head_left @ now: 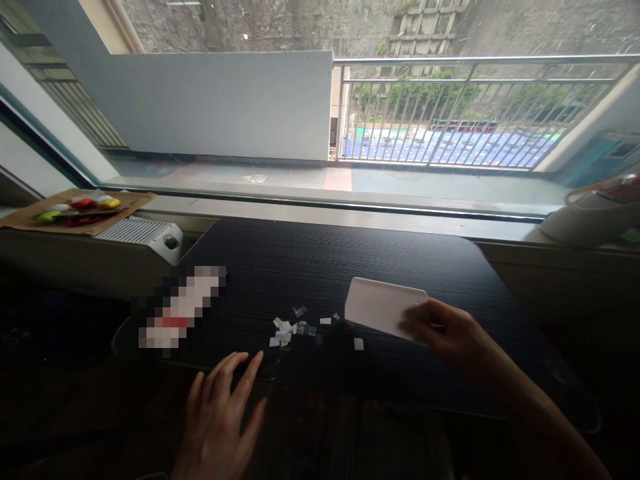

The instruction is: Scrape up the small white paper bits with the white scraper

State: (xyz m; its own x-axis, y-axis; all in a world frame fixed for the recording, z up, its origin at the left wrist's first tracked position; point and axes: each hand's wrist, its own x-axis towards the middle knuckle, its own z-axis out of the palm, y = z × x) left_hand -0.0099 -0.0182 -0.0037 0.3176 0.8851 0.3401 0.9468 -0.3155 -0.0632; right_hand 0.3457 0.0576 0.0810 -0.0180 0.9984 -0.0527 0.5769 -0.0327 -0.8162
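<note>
My right hand point(440, 323) is closed on the right end of a white, flat, rectangular piece with rounded corners point(377, 303), tilted above the black table. What kind of thing it is, I cannot make out. My left hand point(225, 407) is open, its fingers spread at the table's near edge, with nothing in them. Just beyond its fingertips lies a loose heap of small white and clear scraps point(284, 330). A separate white scrap point(359, 344) lies below the white piece, and another small scrap point(325, 321) is between it and the heap.
The dark wood-grain table point(320, 253) stands against a window sill point(300, 210). A blurred-out pale and red item point(183, 310) lies at its left. Beyond that are a white vented box point(145, 233) and brown paper point(25, 217) bearing colourful objects. A white container point(590, 210) is at far right.
</note>
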